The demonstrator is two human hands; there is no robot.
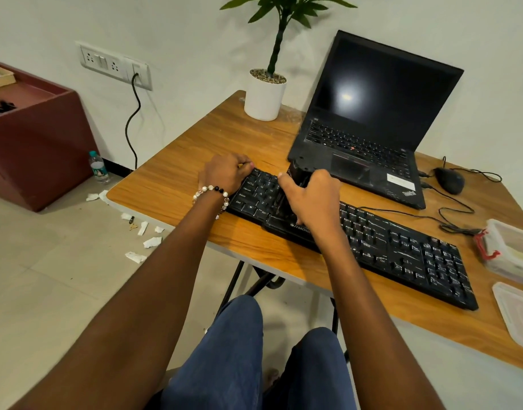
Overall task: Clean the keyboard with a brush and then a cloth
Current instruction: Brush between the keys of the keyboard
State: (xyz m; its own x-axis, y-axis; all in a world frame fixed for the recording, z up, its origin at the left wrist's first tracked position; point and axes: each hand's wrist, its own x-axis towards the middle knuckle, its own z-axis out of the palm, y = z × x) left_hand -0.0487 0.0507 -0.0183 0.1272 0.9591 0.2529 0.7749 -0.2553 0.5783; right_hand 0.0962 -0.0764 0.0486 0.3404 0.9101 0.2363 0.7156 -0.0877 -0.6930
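A long black keyboard (387,244) lies slantwise on the wooden table (177,184); pale dust streaks show on its right half. My right hand (310,199) grips a black brush (295,176), whose bristles point down onto the keys near the keyboard's left part. My left hand (224,173), with a bead bracelet on the wrist, grips the keyboard's far left corner with curled fingers. No cloth is in view.
An open black laptop (369,119) stands behind the keyboard, a potted plant (266,93) to its left. A wired mouse (449,180) lies at the right. Two clear plastic containers (512,250) sit at the right edge. Paper scraps and a bottle (99,167) lie on the floor.
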